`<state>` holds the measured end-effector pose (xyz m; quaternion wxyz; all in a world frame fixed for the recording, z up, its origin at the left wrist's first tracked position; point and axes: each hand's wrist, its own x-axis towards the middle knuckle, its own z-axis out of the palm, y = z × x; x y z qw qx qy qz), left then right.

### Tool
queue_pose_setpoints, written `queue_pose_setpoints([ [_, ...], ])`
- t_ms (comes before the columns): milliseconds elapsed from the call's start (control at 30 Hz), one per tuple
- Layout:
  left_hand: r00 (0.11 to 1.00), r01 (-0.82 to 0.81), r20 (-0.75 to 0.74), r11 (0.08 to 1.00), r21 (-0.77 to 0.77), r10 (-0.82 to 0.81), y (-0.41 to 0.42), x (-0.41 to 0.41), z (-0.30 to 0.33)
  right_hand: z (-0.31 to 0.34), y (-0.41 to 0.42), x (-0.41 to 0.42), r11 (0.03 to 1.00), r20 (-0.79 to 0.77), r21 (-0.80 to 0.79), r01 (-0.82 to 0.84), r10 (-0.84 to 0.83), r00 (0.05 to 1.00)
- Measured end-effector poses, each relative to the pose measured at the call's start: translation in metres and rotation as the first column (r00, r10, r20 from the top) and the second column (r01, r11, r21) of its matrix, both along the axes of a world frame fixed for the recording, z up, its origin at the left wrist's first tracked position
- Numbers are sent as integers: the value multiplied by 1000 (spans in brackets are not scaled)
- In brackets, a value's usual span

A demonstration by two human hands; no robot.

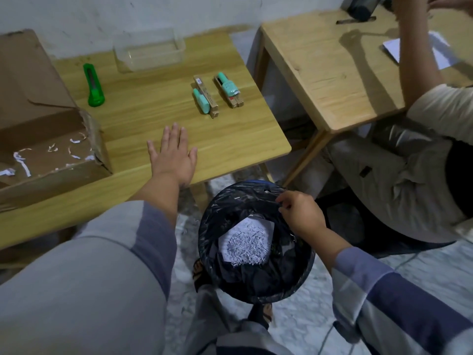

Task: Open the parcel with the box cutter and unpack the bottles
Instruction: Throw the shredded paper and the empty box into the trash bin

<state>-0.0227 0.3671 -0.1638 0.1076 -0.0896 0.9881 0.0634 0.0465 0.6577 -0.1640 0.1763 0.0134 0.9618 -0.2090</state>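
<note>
The open cardboard parcel [46, 139] sits at the left of the wooden table [143, 116], with a few white paper shreds left inside. A green box cutter [94, 85] lies beyond it. Two mint-green bottles [201, 101] [227, 84] lie beside and on their small brown cartons at the table's right. My left hand [174, 155] rests flat and open on the table near its front edge. Lower right, my right hand [299, 213] pinches the black liner at the rim of a bin [212, 252] holding shredded paper.
A clear plastic tray [149, 51] stands at the table's back. A second wooden table [332, 67] is to the right with white paper on it. Another person [422, 162] sits beside it, one arm raised. The bin stands on the tiled floor by my feet.
</note>
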Motion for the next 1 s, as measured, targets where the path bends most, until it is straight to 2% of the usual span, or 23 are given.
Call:
queue_pose_setpoints([
  [133,999,15,36,1000,6,-15,-1,-1,6,12,-5,-9,1000,-15,-24,18,-18,1000],
  [267,987,8,159,999,47,-15,-5,-1,31,38,-18,-23,999,-28,-27,-24,24,999],
  [400,996,-40,88,989,143,27,-7,26,69,78,-44,-41,988,-88,-44,-150,146,985],
  [500,992,-129,37,946,297,124,-20,54,93,109,-78,-51,971,-107,-64,-229,222,969],
  [567,968,-223,-19,891,397,250,-37,75,107,128,-106,-53,950,-118,-76,-304,294,948],
  [733,893,-333,-91,783,525,441,-99,120,129,159,-191,-48,890,-175,-104,-444,423,889],
  [900,801,-448,-181,773,450,570,-182,141,134,165,-274,-52,859,-178,-150,-489,463,868],
  [1000,764,-530,-143,737,419,630,-232,138,122,158,-320,-66,868,-161,-171,-466,442,882],
])
